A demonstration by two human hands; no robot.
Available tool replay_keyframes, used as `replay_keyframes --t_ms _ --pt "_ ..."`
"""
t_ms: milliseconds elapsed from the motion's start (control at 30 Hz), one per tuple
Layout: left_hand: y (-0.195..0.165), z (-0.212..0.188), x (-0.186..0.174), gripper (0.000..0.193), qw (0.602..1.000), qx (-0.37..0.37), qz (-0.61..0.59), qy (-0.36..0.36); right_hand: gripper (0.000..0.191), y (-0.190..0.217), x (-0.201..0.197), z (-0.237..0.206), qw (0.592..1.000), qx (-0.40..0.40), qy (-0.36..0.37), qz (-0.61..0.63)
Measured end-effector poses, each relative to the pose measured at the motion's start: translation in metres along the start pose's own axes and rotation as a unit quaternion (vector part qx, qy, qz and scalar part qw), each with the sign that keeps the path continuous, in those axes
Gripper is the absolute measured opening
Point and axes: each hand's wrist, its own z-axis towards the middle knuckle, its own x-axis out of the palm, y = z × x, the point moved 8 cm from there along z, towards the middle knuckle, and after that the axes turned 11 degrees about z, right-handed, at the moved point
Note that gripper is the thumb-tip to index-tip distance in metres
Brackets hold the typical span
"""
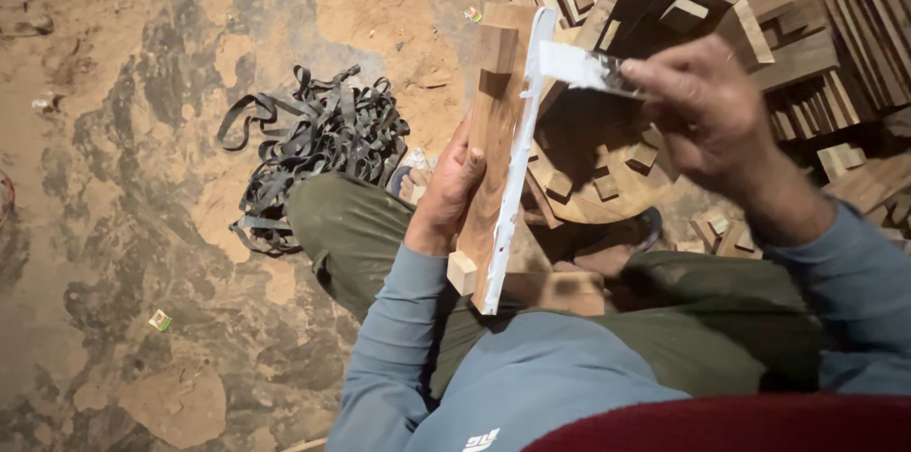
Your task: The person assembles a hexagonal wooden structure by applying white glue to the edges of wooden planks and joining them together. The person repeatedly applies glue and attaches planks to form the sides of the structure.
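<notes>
Left hand (446, 191) grips a long wooden board (493, 139) from its left side, fingers curled together around the far face, thumb side toward the camera. Board's long axis runs near vertical in view, tilted slightly: lower end by the lap, upper end pointing away toward the wood stacks. It's held above the knees, off the floor, narrow edge facing right. That edge carries a white glue strip (512, 177) along nearly its full length. Right hand (707, 115) pinches a flat scraper (588, 68) between thumb and closed fingers; blade is smeared white, tip touching the board's upper edge. Behind the board: a round wooden frame (593, 163) with notched blocks, on the floor. Tangle of dark straps (318, 144) lies left of the knee on the dusty floor (142, 177). Stacked wood slats (854, 6) top right.
</notes>
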Motion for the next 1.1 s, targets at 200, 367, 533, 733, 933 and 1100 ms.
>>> replay_keyframes --t_ms 200,367,533,733,933,1100 --pt "0.004 0.001 -0.005 0.095 1.0 0.007 0.002 -0.008 0.043 0.029 0.044 -0.017 0.998 -0.018 0.059 -0.008" --pt "0.006 0.0 -0.009 0.096 1.0 0.013 -0.006 -0.002 0.03 0.006 0.024 -0.014 0.974 -0.07 0.029 -0.213" --pt "0.011 0.0 -0.014 0.096 1.0 0.01 -0.019 -0.002 0.026 0.001 0.001 -0.021 0.995 0.053 -0.03 0.073" --pt "0.013 -0.001 -0.013 0.097 0.999 0.013 -0.029 0.003 0.028 -0.03 0.074 -0.052 0.807 0.382 0.023 0.449" --pt "0.006 -0.004 -0.021 0.094 0.999 0.025 -0.032 -0.022 0.025 -0.033 0.037 -0.057 0.818 0.393 -0.051 0.417" --pt "0.007 -0.003 -0.019 0.09 0.999 0.017 -0.037 -0.03 0.026 0.01 0.006 -0.014 0.993 0.103 0.008 0.06"
